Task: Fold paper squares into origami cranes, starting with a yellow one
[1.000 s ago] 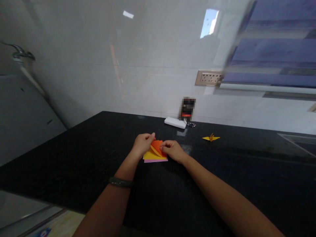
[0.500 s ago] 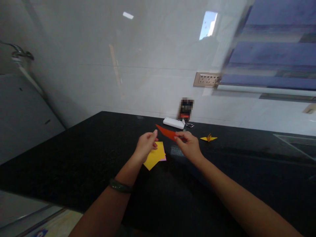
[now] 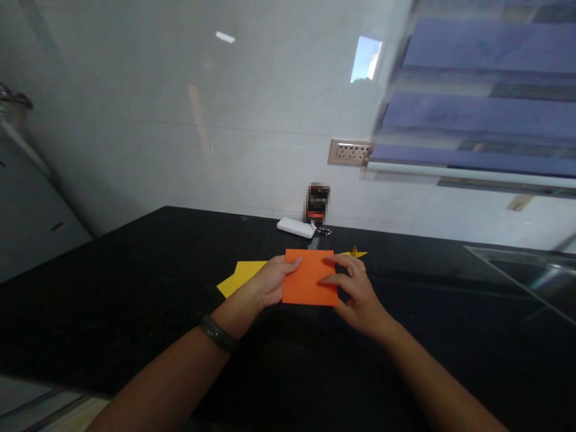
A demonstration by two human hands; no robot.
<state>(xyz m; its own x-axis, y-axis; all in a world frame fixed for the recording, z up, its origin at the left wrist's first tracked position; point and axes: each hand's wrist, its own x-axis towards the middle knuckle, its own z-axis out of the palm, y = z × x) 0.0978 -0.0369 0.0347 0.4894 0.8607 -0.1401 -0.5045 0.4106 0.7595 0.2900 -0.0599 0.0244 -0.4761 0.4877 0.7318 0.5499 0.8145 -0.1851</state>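
A square sheet of orange paper [image 3: 309, 282] faces me above the dark counter. My left hand [image 3: 272, 281] grips its left edge, thumb on top and fingers behind. At the right edge, my right hand [image 3: 357, 294] has its fingertips on the front of the sheet and its thumb near the lower right corner. Yellow paper [image 3: 245, 273] lies on the counter to the left, partly covered by my left hand and forearm. Behind my right hand sits a yellow folded paper crane [image 3: 356, 252], partly hidden by the fingers.
Near the wall on the black counter [image 3: 148, 288] lies a white oblong object [image 3: 296, 227] with a beaded strap [image 3: 324, 231]. A pixelated dark item [image 3: 317, 203] stands behind it. A wall socket [image 3: 350, 152] and a blue blind [image 3: 472, 108] are above. A sink edge [image 3: 508, 282] is at right.
The orange paper has turned from nearly edge-on to facing me and come lower. My left hand has moved from over the yellow paper to grip it. The camera view has shifted right.
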